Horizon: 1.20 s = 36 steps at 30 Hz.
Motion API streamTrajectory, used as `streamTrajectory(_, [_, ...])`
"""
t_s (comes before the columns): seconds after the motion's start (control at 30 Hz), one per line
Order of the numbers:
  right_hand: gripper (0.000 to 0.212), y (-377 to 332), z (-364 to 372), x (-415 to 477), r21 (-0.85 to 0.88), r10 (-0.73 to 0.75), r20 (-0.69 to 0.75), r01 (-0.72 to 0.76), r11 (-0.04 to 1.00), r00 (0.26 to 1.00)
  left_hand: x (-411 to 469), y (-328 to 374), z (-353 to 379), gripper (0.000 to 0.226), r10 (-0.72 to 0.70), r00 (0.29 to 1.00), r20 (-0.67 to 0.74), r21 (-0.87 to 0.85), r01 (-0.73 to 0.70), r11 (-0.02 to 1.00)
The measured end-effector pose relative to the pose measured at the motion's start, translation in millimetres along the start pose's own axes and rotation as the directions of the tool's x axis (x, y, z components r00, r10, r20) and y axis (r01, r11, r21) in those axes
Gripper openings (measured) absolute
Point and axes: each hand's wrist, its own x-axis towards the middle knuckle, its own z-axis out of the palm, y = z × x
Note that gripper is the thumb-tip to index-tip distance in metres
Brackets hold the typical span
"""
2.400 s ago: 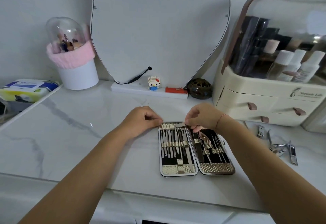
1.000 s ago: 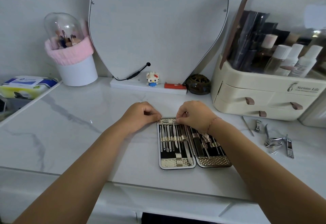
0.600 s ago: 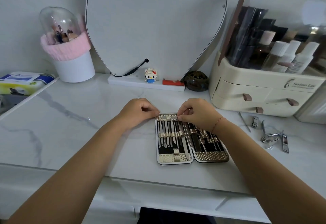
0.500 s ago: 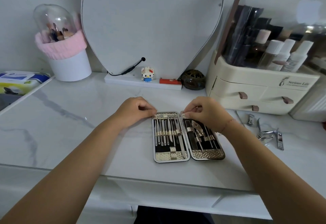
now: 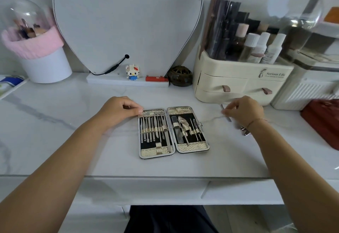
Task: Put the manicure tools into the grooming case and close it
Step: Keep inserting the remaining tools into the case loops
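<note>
Since half a second back, my right hand (image 5: 244, 111) has left the grooming case (image 5: 173, 131) and gone right to the loose tools (image 5: 244, 131), fingers pinched on a thin metal tool (image 5: 226, 113). Left hand (image 5: 119, 110), curled, steadies the case's far-left corner mid-worktop (image 5: 73, 152). I judge more tools remain to load.

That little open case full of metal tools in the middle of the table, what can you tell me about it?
The grooming case lies open and flat on the white marble-look table, its two halves hinged side by side. Each half has a silvery rim, black lining and gold textured bands. Slim metal tools sit upright under gold loops: a full row on the left half, fewer on the right. The left hand touches its top left corner.
</note>
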Motion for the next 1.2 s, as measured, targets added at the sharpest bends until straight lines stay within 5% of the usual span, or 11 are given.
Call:
streamTrajectory(0.83, [0.015,21,3,-3,-0.169,0.049,-0.038,-0.054,0.984,0.998,1,-2,-1,0.007,-0.013,1.0,0.009,-0.019,0.013,1.0])
streamTrajectory(1.2, [0.011,-2,13,-23,-0.212,-0.132,-0.02,0.125,0.969,0.991,-2,-2,2,0.007,-0.03,1.0,0.008,-0.023,0.03,0.999])
